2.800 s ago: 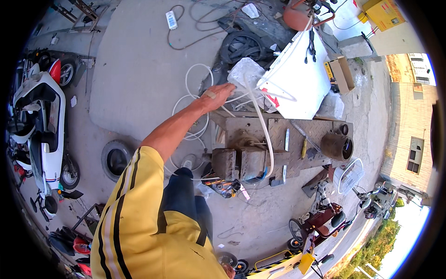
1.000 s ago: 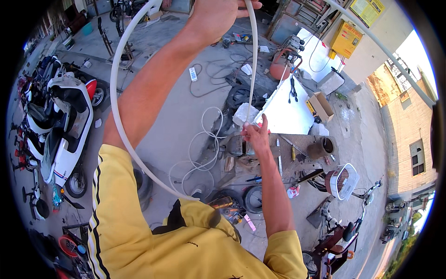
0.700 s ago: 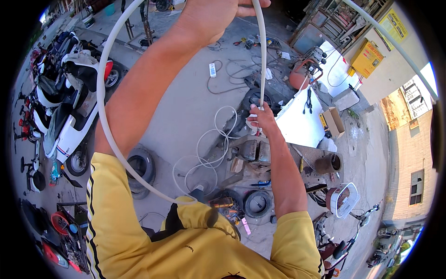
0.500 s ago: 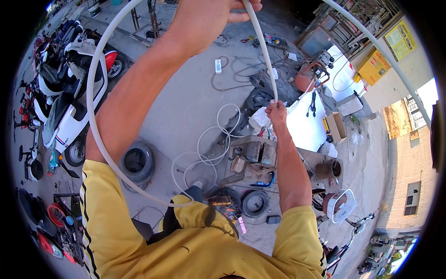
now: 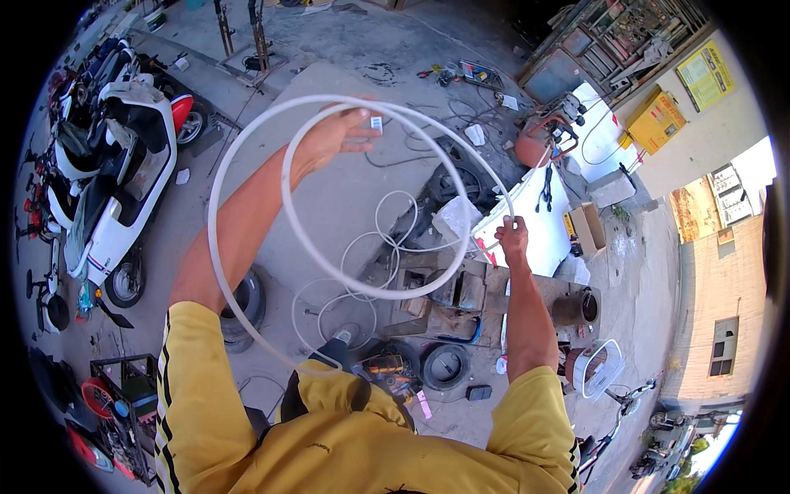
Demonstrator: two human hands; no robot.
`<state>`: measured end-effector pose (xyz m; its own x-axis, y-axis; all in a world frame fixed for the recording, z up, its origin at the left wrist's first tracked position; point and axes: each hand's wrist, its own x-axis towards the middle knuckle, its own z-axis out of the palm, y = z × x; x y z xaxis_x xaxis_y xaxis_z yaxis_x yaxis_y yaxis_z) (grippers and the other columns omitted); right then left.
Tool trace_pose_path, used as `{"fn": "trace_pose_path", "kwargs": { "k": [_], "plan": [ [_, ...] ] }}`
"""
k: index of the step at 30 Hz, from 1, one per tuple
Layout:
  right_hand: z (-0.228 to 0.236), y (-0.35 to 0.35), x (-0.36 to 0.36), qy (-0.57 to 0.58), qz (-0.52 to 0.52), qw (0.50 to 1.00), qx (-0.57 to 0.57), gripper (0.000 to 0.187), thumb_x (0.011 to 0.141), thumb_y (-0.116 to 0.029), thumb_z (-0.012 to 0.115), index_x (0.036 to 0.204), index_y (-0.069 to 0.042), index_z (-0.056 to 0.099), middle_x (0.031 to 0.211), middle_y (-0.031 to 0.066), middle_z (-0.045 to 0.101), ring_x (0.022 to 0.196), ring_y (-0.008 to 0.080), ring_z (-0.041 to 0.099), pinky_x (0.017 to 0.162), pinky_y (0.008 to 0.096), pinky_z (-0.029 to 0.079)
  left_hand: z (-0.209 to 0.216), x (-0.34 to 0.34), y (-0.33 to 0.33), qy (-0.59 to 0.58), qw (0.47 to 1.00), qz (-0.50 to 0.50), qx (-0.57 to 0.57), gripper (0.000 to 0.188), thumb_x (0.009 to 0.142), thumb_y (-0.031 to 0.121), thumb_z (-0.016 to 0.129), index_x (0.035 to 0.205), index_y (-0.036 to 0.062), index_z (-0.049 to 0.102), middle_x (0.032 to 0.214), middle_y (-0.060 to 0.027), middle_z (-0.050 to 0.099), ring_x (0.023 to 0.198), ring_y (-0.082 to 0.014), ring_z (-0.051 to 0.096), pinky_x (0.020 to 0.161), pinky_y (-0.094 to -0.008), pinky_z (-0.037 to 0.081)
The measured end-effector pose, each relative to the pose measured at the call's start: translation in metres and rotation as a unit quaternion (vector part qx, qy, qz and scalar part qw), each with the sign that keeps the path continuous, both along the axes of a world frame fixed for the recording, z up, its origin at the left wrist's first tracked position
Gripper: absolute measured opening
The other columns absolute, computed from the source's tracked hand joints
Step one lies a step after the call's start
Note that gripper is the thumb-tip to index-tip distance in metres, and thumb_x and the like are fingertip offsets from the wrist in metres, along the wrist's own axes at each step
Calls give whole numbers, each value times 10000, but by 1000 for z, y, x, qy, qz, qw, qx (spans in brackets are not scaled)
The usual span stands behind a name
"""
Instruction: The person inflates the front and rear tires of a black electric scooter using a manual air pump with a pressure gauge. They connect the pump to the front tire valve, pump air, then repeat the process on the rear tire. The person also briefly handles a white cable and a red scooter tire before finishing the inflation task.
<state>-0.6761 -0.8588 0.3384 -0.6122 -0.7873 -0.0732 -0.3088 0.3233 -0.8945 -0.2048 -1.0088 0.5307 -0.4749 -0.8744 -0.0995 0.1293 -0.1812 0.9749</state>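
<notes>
Head view: a white hose [image 5: 387,294] is held aloft in 2 big loops, slung between the hands and above the vise [image 5: 469,292] on the counter [image 5: 496,290]. At the right grip [image 5: 512,236], the hose is pinched firmly, and from there its line is carried up and leftward in a long arc. At the left grip [image 5: 336,134], the fingers are seen parted and loose, strands crossing at the hand; whether any is hooked cannot be told. By that left hand both loop tops are met, so it is placed nearer them; the inner loop's far side is bowed toward the right grip, well short of it, while the outer is draped across the left forearm [image 5: 251,212].
</notes>
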Motion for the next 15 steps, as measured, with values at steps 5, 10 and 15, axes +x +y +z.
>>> {"fn": "trace_pose_path", "kwargs": {
  "k": [5, 10, 15],
  "plan": [
    [26, 1, -38, -79, -105, 988, -79, 376, 1053, -286, 575, 1268, 15, 511, 879, 136, 696, 701, 172, 682, 562, 272, 504, -159, 63, 6, -79, 982, -37, 166, 439, 1082, 183, 461, 1505, 68, 426, 1409, -147, 578, 1223, -291, 623, 991, -421, 554],
    [110, -41, -15, -71, -32, 977, -198, 294, 1056, -203, 553, 1266, 1, 533, 969, 119, 705, 837, 170, 699, 709, 273, 544, -298, 211, 77, -31, 938, 131, 319, 483, 1041, 275, 539, 1436, 5, 472, 1359, -168, 598, 1136, -285, 642, 992, -444, 537],
    [184, -76, 29, 0, 38, 968, -250, 170, 1047, -152, 558, 1159, -33, 606, 953, 63, 710, 840, 126, 696, 696, 249, 513, -360, 284, 156, 71, 851, 352, 383, 358, 1042, 273, 544, 1333, 66, 550, 1309, -106, 608, 1163, -270, 608, 923, -421, 568]
  ]
}}
